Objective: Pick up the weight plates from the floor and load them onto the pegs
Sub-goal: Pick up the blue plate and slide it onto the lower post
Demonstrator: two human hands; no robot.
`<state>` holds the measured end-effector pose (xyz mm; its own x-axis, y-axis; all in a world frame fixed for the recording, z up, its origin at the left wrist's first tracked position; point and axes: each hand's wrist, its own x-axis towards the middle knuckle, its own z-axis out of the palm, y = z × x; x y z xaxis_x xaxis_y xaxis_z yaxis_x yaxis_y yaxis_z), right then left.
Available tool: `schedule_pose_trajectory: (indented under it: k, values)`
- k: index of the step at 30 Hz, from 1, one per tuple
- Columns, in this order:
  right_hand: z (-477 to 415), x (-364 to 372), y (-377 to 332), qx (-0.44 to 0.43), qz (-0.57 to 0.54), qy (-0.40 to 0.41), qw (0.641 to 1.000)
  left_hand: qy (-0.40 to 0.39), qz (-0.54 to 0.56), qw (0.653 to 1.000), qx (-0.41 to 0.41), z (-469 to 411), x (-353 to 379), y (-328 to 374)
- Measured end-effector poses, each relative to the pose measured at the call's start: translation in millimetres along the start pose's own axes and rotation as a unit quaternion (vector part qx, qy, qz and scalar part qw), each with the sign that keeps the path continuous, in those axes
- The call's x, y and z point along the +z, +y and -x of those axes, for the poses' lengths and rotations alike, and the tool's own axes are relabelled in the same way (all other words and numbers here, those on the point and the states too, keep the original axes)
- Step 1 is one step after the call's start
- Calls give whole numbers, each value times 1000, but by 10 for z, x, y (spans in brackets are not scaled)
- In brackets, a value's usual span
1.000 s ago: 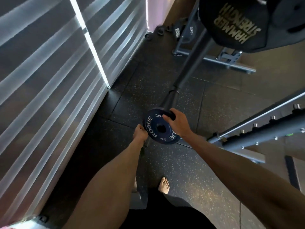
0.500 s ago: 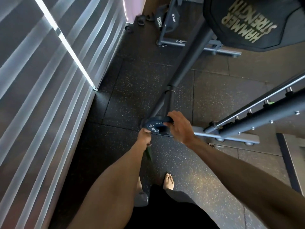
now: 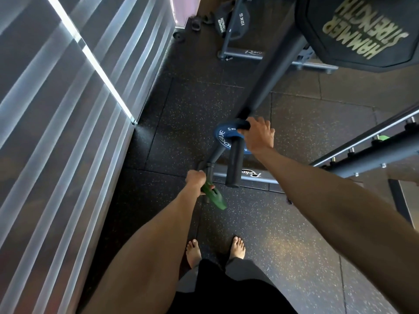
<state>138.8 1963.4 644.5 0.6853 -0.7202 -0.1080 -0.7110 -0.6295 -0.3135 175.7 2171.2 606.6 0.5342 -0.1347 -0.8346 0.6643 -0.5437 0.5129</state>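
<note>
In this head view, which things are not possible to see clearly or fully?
- Round blue Rogue weight plate: the right hand covers its right part, and its small weight numbers are too small to read.
- Thin green weight plate: seen almost edge-on in the left hand, so no marking shows.
- Big black Hammer Strength plate: cut off by the top and right edges.

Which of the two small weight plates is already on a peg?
The blue plate: the black peg passes through its hole. The green plate is off any peg, held in the left hand.
</note>
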Motion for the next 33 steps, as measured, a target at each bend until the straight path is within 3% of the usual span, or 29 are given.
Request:
schedule_pose_trajectory:
  k: [3, 6, 8, 12, 15, 22, 29, 33]
  values:
    - [245, 72, 96, 30, -80, 75, 994, -22, -2, 999, -38, 7, -60, 14]
    - [793, 254, 327, 65, -71, 146, 985, -45, -7, 996, -80, 24, -82, 2]
    - [1188, 458, 555, 73, -43, 78, 993, -61, -16, 993, -96, 36, -67, -13]
    - [1810, 833, 927, -28, -12, -167, 985, -81, 12, 990, -113, 36, -22, -70]
    - [1987, 880, 881, -53, -71, -230, 969, -101, 19, 986, -131, 89, -11, -89]
    - [1986, 714, 809, -64, -91, -132, 985, -175, 9, 975, -136, 292, -47, -58]
    - [1831, 546, 863, -44, -55, -62, 996, -155, -144, 971, -113, 122, 43, 76]
    - [1739, 571, 822, -20, -47, -67, 996, -173, -91, 970, -143, -19, 66, 50]
